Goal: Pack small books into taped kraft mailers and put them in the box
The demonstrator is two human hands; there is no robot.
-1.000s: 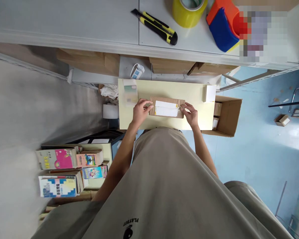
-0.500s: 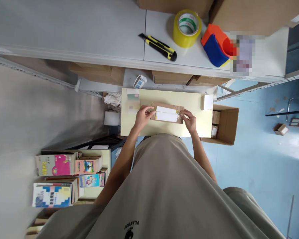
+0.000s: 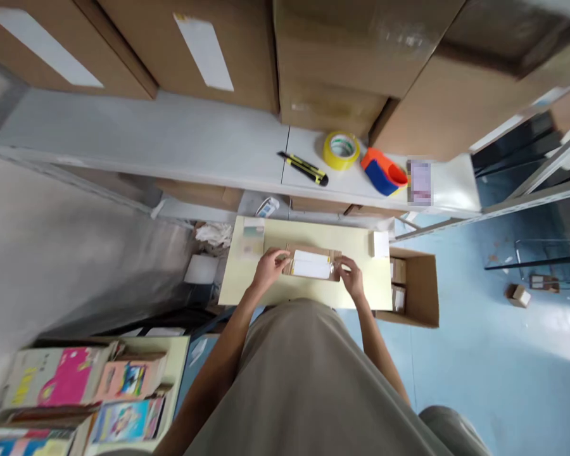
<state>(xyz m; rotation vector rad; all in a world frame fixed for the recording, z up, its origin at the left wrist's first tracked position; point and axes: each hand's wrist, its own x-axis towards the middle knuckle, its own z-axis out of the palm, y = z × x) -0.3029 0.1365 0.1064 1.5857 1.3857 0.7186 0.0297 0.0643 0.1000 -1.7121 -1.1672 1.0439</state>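
Long grey metal shelf (image 3: 194,136) beyond a pale-yellow rectangular table (image 3: 373,282); smooth light-blue floor (image 3: 460,373) gleaming at right.

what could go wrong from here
The rectangular brown cardboard piece with white panels has the left hand and right hand only at its ends, so it might shift.

The black-and-yellow utility knife lies near the grey shelf's front edge; a bump could knock it down.
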